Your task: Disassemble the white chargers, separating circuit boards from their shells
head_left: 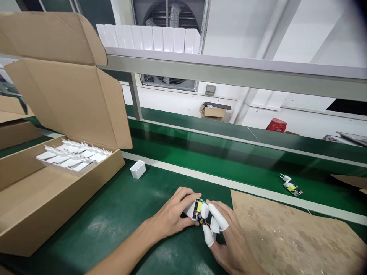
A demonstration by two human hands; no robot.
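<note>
Near the front of the green table, my left hand grips a white plastic housing between thumb and fingers. My right hand, with white covers on its thumb and a finger, holds a small circuit board with a yellow component and a white part. The board's left end is at the open end of the housing; how far it sits inside is hidden by my fingers. A small white open container stands on the table to the upper left of my hands.
An open cardboard box with rows of white parts stands at the left. A worn brown board lies at the right. Another circuit board rests on the green strip behind it. A metal shelf rail crosses above.
</note>
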